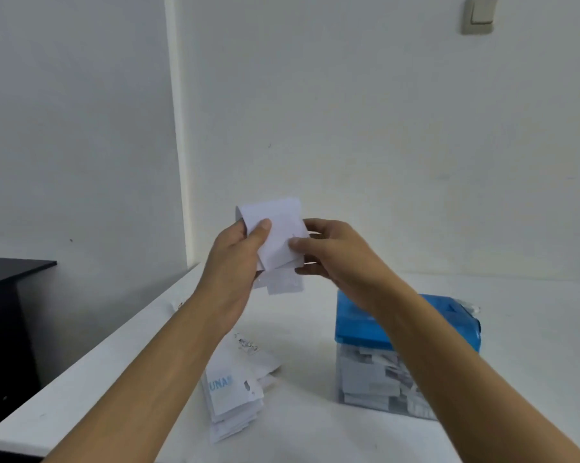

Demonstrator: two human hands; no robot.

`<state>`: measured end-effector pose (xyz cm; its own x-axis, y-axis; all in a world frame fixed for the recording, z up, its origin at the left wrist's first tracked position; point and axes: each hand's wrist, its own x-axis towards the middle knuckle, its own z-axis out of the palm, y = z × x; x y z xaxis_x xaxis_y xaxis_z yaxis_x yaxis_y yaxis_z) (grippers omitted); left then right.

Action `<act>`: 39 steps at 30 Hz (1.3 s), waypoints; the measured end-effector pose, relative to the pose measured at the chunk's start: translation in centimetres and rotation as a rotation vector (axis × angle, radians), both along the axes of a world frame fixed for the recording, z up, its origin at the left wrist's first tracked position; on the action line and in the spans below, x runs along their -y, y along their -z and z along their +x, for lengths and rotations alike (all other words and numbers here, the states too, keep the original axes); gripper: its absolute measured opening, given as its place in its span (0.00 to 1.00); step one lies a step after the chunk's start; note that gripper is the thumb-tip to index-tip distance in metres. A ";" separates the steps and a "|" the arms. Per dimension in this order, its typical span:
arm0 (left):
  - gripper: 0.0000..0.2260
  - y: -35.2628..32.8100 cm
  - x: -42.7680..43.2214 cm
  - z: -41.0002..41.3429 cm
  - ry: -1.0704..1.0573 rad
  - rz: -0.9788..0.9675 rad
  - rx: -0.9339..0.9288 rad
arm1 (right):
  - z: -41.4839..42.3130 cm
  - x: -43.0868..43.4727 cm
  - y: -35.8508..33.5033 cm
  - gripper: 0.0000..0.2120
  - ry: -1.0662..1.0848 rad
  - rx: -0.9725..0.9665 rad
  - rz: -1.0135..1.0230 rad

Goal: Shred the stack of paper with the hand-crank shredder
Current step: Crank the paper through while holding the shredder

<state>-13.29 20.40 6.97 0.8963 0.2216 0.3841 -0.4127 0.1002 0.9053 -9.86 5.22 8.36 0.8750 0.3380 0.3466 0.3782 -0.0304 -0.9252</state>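
Above the white table, at mid-frame, a folded white paper slip is held in the air by both hands. The left hand grips its left edge, with the thumb pressed on the front face and the fingers curled behind. The right hand pinches the right edge, thumb on the front and fingers behind. A lower flap of the slip hangs down below both hands. The slip touches nothing on the table.

Below and to the right stands the hand-crank shredder, which has a blue lid over a clear bin. The bin holds white and grey paper pieces. The right forearm crosses in front of the shredder and hides the middle of the lid and part of the bin. The crank cannot be made out.

The stack of paper lies flat on the table, left of the shredder and apart from it. Its sheets are loosely fanned, and one bears blue lettering. The left forearm passes just beside its upper left edge.

At far left a dark cabinet stands beside the table. A wall switch is mounted high on the white wall at upper right.
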 end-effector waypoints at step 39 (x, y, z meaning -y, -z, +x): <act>0.05 -2.7 10.7 6.6 0.205 0.403 -0.051 | 0.8 15.3 -1.4 0.11 0.306 0.077 -0.217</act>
